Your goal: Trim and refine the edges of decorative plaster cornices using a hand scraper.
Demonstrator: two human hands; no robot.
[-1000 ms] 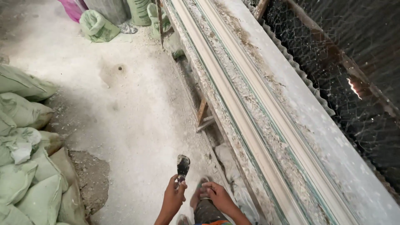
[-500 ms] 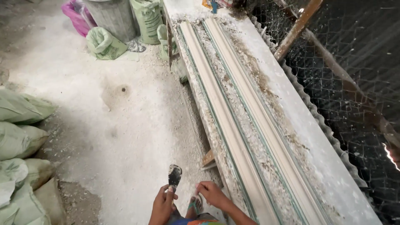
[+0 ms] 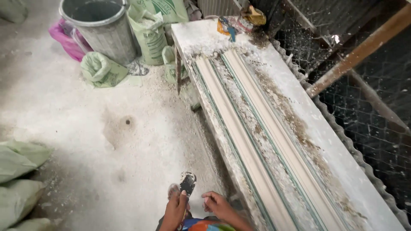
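Observation:
My left hand (image 3: 175, 210) is at the bottom of the view, gripping a small dark scraper (image 3: 187, 184) with a plaster-crusted blade that points away from me. My right hand (image 3: 217, 204) hangs beside it with fingers loosely curled and nothing in it, close to the near edge of a long white workbench (image 3: 325, 141). Two long plaster moulding strips (image 3: 252, 141) lie side by side along the bench, with brownish crumbs scattered about them.
A grey bucket (image 3: 100, 28) stands at the far end of the dusty floor (image 3: 107, 128), with green sacks (image 3: 147, 32) and a pink bag (image 3: 66, 40) around it. More green sacks (image 3: 19, 171) lie at the left. Wire mesh (image 3: 368, 94) and a wooden pole (image 3: 359, 51) run along the right.
My view has moved forward along the bench, so the bucket and the sacks at the far end are closer. Both hands stay low in front of me, the scraper still in my left hand.

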